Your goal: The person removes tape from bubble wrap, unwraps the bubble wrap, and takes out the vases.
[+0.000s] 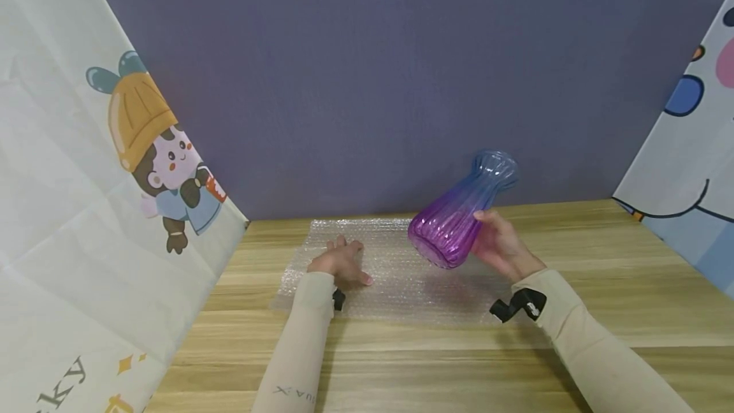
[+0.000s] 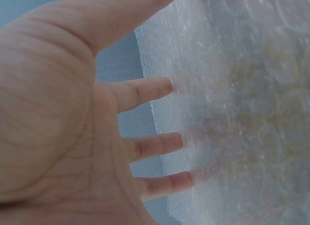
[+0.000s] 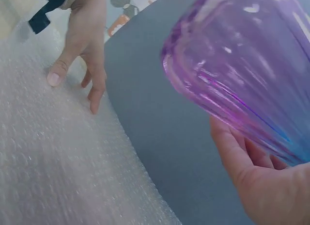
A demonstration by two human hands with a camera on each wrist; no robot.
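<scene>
A ribbed glass vase (image 1: pixel 453 215), purple at its base and blue at its flared mouth, is tilted in the air with the mouth up and to the right. My right hand (image 1: pixel 501 244) grips it from the right side, the thumb showing on the glass in the head view. Below it a sheet of bubble wrap (image 1: pixel 395 298) lies flat on the table. On the left part of that sheet rests my left hand (image 1: pixel 342 261), fingers spread. In the left wrist view the fingertips (image 2: pixel 162 87) touch the bubble wrap (image 2: pixel 232 104).
The wooden table (image 1: pixel 436 362) runs back to a dark grey-blue upright panel (image 1: pixel 367 81). A white printed sheet (image 1: pixel 74 209) with a cartoon figure hangs on the left, and another printed sheet (image 1: pixel 682 164) stands on the right.
</scene>
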